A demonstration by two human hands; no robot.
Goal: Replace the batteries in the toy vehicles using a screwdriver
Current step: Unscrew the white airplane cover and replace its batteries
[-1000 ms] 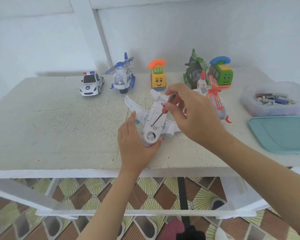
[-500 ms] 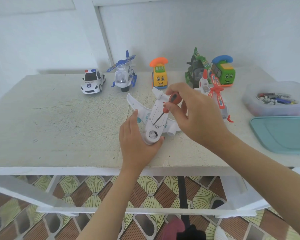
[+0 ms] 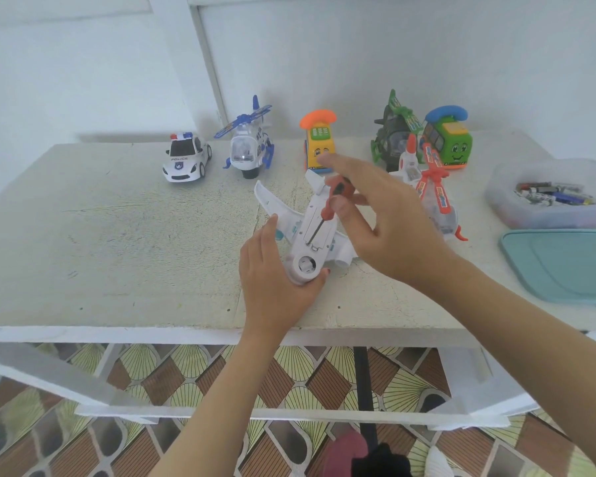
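Note:
A white toy airplane (image 3: pixel 312 232) lies belly-up on the table (image 3: pixel 117 242). My left hand (image 3: pixel 276 287) grips its nose end and holds it still. My right hand (image 3: pixel 379 218) pinches the red-handled screwdriver (image 3: pixel 331 204) between thumb and fingers, index finger stretched out above. The metal tip sits in the plane's underside near the battery cover.
Along the back stand a police car (image 3: pixel 186 157), a blue-white helicopter (image 3: pixel 248 146), a yellow phone car (image 3: pixel 319 141), a green helicopter (image 3: pixel 393 132) and a green phone car (image 3: pixel 449 139). A red-white helicopter (image 3: pixel 434 191) lies right of my hand. A tub of batteries (image 3: pixel 551 197) and a teal lid (image 3: pixel 565 263) are at the right.
My right hand has loosened around the screwdriver handle, with the index finger now lifted and stretched out. The plane and my left hand have stayed put.

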